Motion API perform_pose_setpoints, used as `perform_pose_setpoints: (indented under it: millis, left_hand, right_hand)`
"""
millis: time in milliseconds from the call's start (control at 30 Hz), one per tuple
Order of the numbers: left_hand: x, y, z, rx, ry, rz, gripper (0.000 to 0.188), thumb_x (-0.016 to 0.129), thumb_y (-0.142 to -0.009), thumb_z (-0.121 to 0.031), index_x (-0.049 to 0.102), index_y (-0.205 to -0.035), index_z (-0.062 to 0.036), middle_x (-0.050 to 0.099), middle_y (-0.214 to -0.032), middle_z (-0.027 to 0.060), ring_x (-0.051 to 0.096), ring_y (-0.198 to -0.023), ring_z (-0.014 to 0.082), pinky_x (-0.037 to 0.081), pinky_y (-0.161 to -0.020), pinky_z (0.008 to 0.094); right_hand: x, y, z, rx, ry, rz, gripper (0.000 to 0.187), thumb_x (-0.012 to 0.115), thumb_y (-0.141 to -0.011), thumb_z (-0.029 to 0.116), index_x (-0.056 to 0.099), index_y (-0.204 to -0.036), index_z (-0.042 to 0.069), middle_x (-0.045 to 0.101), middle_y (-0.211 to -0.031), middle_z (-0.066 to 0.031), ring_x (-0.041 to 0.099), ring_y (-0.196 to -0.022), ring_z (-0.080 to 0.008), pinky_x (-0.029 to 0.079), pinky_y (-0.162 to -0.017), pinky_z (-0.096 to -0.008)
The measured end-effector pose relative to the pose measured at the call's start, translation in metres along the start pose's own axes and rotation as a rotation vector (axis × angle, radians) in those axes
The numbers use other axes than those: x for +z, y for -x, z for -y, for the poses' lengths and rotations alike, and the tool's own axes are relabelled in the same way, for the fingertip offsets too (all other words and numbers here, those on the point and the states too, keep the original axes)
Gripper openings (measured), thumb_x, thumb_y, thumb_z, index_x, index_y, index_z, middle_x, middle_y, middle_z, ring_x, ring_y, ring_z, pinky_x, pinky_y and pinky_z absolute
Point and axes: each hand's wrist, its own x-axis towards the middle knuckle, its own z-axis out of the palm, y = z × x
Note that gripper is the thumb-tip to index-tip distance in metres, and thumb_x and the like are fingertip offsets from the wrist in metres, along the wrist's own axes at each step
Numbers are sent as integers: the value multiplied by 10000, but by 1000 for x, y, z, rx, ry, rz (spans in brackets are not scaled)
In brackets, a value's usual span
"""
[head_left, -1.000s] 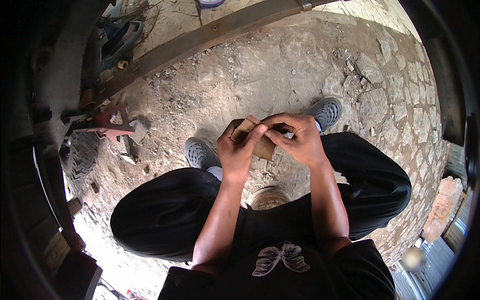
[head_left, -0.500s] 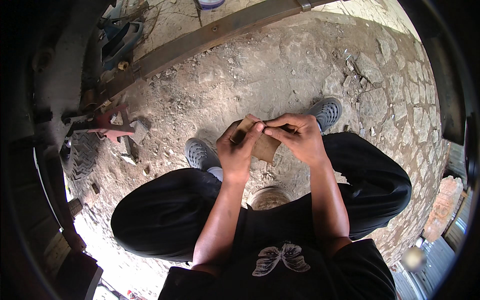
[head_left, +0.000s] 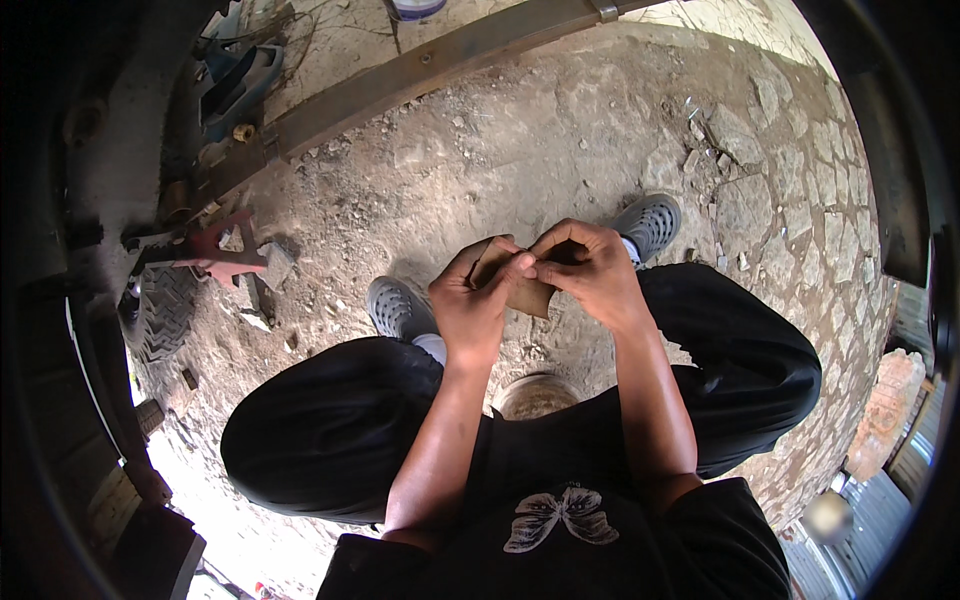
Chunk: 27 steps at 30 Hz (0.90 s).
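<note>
A small, stiff brown sheet (head_left: pixel 530 298), perhaps sandpaper or cardboard, is curled between my hands above the dirt floor. My left hand (head_left: pixel 472 310) is closed round its left side, with the thumb pressed near the upper edge. The fingertips of my right hand (head_left: pixel 602 282) are pinched together at the same edge, touching my left thumb. Whether a small part sits between those fingertips is hidden. The sheet's lower corner hangs free below the fingers.
I sit low, with a round object (head_left: pixel 538 397) under me between my legs. A red metal stand (head_left: pixel 228 252) and a treaded tyre (head_left: pixel 168 312) are on the left. A long metal beam (head_left: pixel 420 68) crosses the far side. Flat stones (head_left: pixel 745 210) pave the right.
My right fingers have drawn into a tighter pinch against my left thumb. The sheet has tilted and less of it shows below the hands.
</note>
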Motion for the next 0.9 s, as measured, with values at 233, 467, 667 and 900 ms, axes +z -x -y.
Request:
perform_pose_setpoints:
  millis: [233,467,667,900]
  left_hand:
    - [-4,-3,-9,-24,87,-49,432,806,-890,49,663,-1296,76,770,-1002,83,728,-950,128,561,-877,260]
    - [-13,-6,-18,-101,84,-61,507,817,-867,64,624,-1335,84,765,-1017,112,737,-943,165,573,-892,284]
    - [-27,-11,-16,-112,65,-69,535,832,-823,104,630,-1318,81,754,-1028,144,734,-949,184,589,-908,296]
    - [-24,-15,-29,-119,45,44,590,829,-821,117,591,-1359,84,736,-1056,167,732,-1011,200,596,-951,320]
  right_hand:
    - [-2,2,21,-12,35,79,198,818,-910,46,757,-1077,-42,775,-981,-74,720,-890,-115,574,-782,-266]
    - [-8,6,18,-210,288,33,174,826,-894,100,803,-1039,8,802,-909,-118,738,-800,-132,566,-734,-298]
    - [5,-1,8,-113,101,62,205,868,-836,117,822,-1018,34,804,-880,-103,729,-767,-137,555,-709,-300]
    - [8,3,5,-93,14,41,244,866,-881,176,774,-1032,8,795,-948,-85,729,-822,-133,580,-757,-298]
